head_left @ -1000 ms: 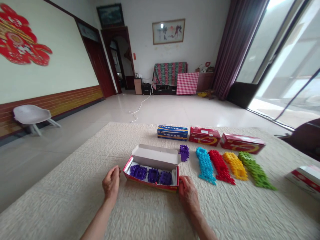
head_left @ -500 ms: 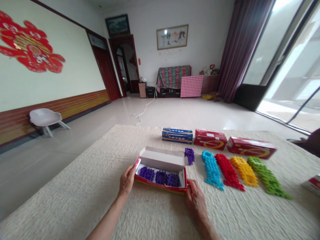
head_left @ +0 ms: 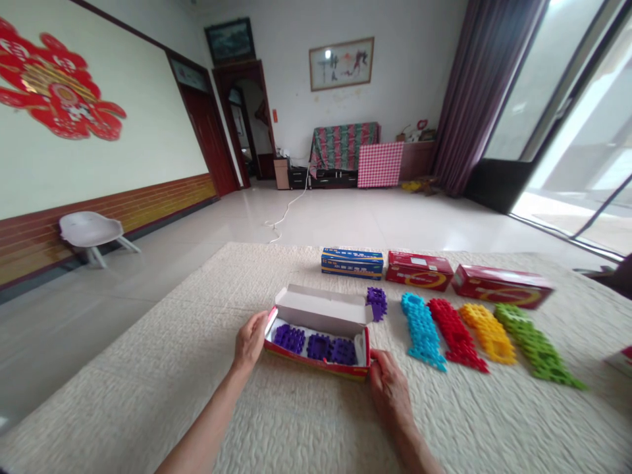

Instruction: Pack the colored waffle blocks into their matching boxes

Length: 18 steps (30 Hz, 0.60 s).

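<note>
At lower centre, your right hand [head_left: 392,388] touches the box [head_left: 306,365] with curled fingers; you can't tell whether they grip. Your left hand [head_left: 250,339] clasps its other end, so both ends are in contact. Purple pieces [head_left: 319,346] lie inside. The right edge crops a carton [head_left: 623,359].

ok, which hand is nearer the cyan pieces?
Right. Right hand is left of the cyan pieces, at the right end of the open box; left hand is at its left end.
</note>
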Motion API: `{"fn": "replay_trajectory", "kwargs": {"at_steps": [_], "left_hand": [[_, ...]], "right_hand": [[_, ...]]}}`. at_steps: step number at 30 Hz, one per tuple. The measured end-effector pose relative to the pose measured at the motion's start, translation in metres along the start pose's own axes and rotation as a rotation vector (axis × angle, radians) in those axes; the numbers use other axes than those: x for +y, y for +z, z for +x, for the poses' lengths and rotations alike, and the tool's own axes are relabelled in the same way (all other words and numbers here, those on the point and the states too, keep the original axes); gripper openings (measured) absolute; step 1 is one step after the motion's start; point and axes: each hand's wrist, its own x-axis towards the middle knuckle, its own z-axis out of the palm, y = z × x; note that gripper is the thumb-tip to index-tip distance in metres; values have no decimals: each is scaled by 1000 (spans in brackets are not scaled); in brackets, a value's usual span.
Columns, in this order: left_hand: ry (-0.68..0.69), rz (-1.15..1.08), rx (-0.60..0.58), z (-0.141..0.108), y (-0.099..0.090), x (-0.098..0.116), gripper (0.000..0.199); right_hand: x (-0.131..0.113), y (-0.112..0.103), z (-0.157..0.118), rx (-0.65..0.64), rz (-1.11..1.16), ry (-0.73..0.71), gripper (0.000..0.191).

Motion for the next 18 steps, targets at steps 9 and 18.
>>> {"fn": "replay_trajectory", "kwargs": {"at_steps": [9,18], "left_hand": [[303,84,3,-99,1,-37,32],[672,179,-211,-103,37,-14,27]], "right_hand": [[-1,0,1,11,10,-1,28],[1,-1,1,-12,-3,-23,30]]}}
